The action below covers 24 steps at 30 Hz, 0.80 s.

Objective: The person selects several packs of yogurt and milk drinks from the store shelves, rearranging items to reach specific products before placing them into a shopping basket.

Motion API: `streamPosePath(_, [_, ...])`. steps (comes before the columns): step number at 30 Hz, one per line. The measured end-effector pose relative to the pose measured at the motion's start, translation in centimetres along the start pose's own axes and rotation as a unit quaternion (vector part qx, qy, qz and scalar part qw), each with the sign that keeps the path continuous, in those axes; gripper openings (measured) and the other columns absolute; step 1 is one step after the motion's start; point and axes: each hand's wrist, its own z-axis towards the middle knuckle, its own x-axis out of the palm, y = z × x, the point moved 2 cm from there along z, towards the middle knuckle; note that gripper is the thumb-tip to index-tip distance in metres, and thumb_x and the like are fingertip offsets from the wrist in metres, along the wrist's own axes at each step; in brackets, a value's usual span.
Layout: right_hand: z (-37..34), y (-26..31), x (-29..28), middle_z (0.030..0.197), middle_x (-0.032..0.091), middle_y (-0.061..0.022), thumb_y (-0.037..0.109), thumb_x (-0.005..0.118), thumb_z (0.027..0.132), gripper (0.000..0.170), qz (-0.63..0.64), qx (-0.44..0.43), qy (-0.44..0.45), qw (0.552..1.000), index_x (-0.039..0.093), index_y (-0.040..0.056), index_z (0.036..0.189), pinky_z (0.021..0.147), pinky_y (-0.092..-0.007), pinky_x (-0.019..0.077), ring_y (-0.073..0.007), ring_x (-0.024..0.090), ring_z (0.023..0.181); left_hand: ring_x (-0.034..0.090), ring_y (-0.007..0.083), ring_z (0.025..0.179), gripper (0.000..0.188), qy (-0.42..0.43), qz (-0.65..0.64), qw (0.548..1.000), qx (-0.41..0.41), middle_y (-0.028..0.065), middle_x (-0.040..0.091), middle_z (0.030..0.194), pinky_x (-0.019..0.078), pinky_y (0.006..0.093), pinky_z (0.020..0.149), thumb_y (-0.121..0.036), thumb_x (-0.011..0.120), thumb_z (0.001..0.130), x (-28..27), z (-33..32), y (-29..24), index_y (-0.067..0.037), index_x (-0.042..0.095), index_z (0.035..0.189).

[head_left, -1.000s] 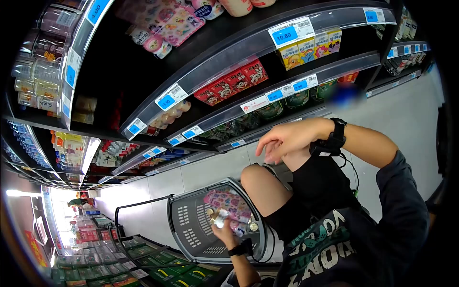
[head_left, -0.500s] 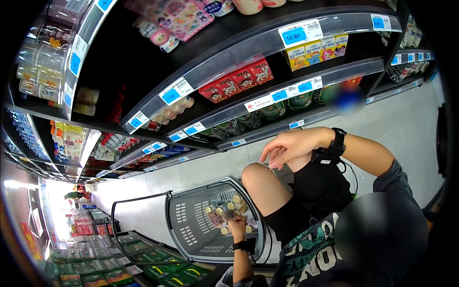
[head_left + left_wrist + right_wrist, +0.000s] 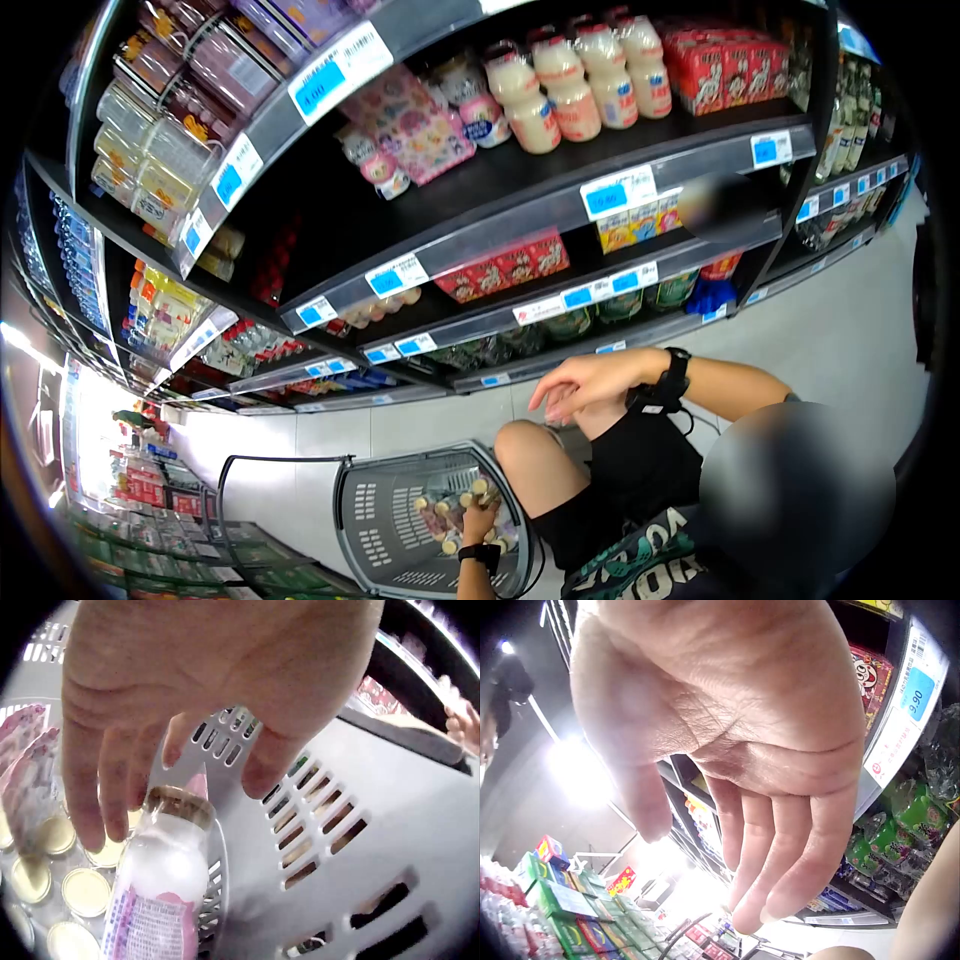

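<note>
My left hand (image 3: 480,520) reaches down into a grey shopping basket (image 3: 420,817). In the left wrist view its thumb stands apart from the loosely extended fingers. Below the palm, a white bottle (image 3: 161,870) with a gold cap and pink-purple label stands between thumb and fingertips, the thumb clear of it. Several cream-capped bottles (image 3: 86,891) are clustered beside it, along with pink patterned packaging (image 3: 30,780). My right hand (image 3: 600,380) hangs over my knee, fingers loosely bent, palm holding nothing in the right wrist view.
Store shelves curve ahead, holding white-and-pink drink bottles (image 3: 570,95), red cartons (image 3: 505,268) and a pink patterned pack (image 3: 415,125). Price tags (image 3: 395,275) line the shelf edges. The basket's black handle (image 3: 285,459) extends left over the tiled floor (image 3: 320,430). Green boxes (image 3: 562,907) are stacked opposite.
The left hand has lowered the bottle in patterned packaging into the basket and loosened its fingers from it. The head view has tilted up towards the shelves. The right hand stays over the knee.
</note>
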Motion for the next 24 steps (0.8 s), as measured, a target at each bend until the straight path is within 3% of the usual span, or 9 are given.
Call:
streamPosePath(3, [0.1, 0.3, 0.2, 0.093, 0.066, -0.0097, 0.028, 0.059, 0.088, 0.042, -0.006, -0.018, -0.003, 1.0, 0.052, -0.0018, 0.117, 0.078, -0.0268, 0.0451, -0.0137, 0.061, 0.083, 0.062, 0.0359, 0.095, 0.051, 0.054, 0.072, 0.995, -0.047, 0.026, 0.064, 0.095, 0.0488, 0.0393, 0.08, -0.038, 0.064, 0.074, 1.4, 3.2, -0.1, 0.006, 0.063, 0.099])
streamPosePath(5, [0.0, 0.6, 0.2, 0.092, 0.066, -0.0091, 0.029, 0.059, 0.088, 0.042, -0.014, -0.026, -0.012, 1.0, 0.052, -0.0015, 0.117, 0.079, -0.0265, 0.0447, -0.0135, 0.061, 0.082, 0.057, 0.036, 0.104, 0.047, 0.1, 0.212, 0.972, 0.011, 0.0238, 0.062, 0.105, 0.0454, 0.0407, 0.088, -0.039, 0.056, 0.077, 2.5, 4.8, -0.8, 0.0, 0.065, 0.101])
streamPosePath(7, [-0.5, -0.1, 0.7, 0.094, 0.066, -0.0077, 0.032, 0.059, 0.089, 0.043, 0.008, -0.014, -0.004, 1.0, 0.052, 0.0006, 0.119, 0.076, -0.0262, 0.0448, -0.0125, 0.06, 0.083, 0.059, 0.0387, 0.101, 0.032, 0.102, 0.235, 0.967, 0.004, 0.0256, 0.061, 0.105, 0.048, 0.0456, 0.083, -0.016, 0.046, 0.081, 3.5, 5.3, 0.3, 0.002, 0.064, 0.099])
streamPosePath(11, [-1.9, -1.5, 0.0, 0.092, 0.064, -0.0064, 0.031, 0.06, 0.088, 0.043, 0.017, 0.002, -0.033, 0.999, 0.054, 0.002, 0.119, 0.072, -0.0239, 0.0442, -0.011, 0.059, 0.082, 0.061, 0.0385, 0.096, 0.031, 0.091, 0.346, 0.932, 0.054, 0.0242, 0.062, 0.103, 0.0493, 0.0448, 0.083, -0.017, 0.045, 0.08, 3.5, 4.9, -0.1, 0.0, 0.065, 0.096])
streamPosePath(15, [-3.2, -0.7, -0.3, 0.09, 0.063, -0.0057, 0.03, 0.06, 0.088, 0.042, 0.002, -0.013, -0.045, 0.999, 0.054, 0.0013, 0.118, 0.072, -0.0236, 0.0444, -0.0106, 0.058, 0.08, 0.063, 0.0416, 0.082, 0.027, 0.029, 0.317, 0.942, 0.107, 0.0243, 0.064, 0.086, 0.0508, 0.0491, 0.073, -0.019, 0.047, 0.078, 3.9, 2.8, 1.5, 0.0, 0.064, 0.086])
streamPosePath(17, [-3.5, -0.5, -0.5, 0.089, 0.063, -0.0057, 0.029, 0.061, 0.087, 0.042, 0.007, -0.013, -0.052, 0.999, 0.054, 0.0005, 0.118, 0.073, -0.0236, 0.0445, -0.0103, 0.058, 0.08, 0.064, 0.0405, 0.073, 0.031, -0.012, 0.283, 0.944, 0.167, 0.024, 0.063, 0.077, 0.0507, 0.0503, 0.068, -0.03, 0.049, 0.079, 3.8, 1.3, 2.2, -0.004, 0.065, 0.078])
streamPosePath(19, [-3.2, -0.1, -0.7, 0.091, 0.064, -0.0065, 0.029, 0.061, 0.087, 0.042, -0.009, -0.018, -0.052, 0.998, 0.054, -0.0001, 0.117, 0.074, -0.0244, 0.0453, -0.0109, 0.058, 0.081, 0.061, 0.0391, 0.06, 0.026, -0.096, 0.288, 0.893, 0.331, 0.0232, 0.059, 0.061, 0.0495, 0.0494, 0.055, -0.026, 0.054, 0.073, 4.9, 1.1, 4.1, -0.003, 0.06, 0.063])
streamPosePath(22, [-2.4, 3.5, -1.2, 0.089, 0.065, -0.0084, 0.029, 0.06, 0.087, 0.04, -0.142, -0.118, -0.088, 0.979, 0.055, -0.0011, 0.113, 0.072, -0.0267, 0.0469, -0.013, 0.059, 0.078, 0.061, 0.0385, 0.059, 0.026, -0.092, 0.222, 0.929, 0.283, 0.0225, 0.059, 0.061, 0.0501, 0.0485, 0.053, -0.025, 0.053, 0.075, 6.0, 1.6, 6.9, -0.002, 0.059, 0.065])
streamPosePath(24, [-2.0, 7.4, -1.7, 0.085, 0.065, -0.0075, 0.027, 0.061, 0.087, 0.035, -0.163, -0.159, -0.127, 0.965, 0.058, -0.001, 0.108, 0.07, -0.0274, 0.047, -0.0121, 0.059, 0.076, 0.063, 0.0415, 0.063, 0.032, 0.029, 0.412, 0.836, 0.362, 0.0247, 0.061, 0.069, 0.0519, 0.0477, 0.055, -0.028, 0.049, 0.08, 7.6, 3.8, 9.1, 0.002, 0.06, 0.075])
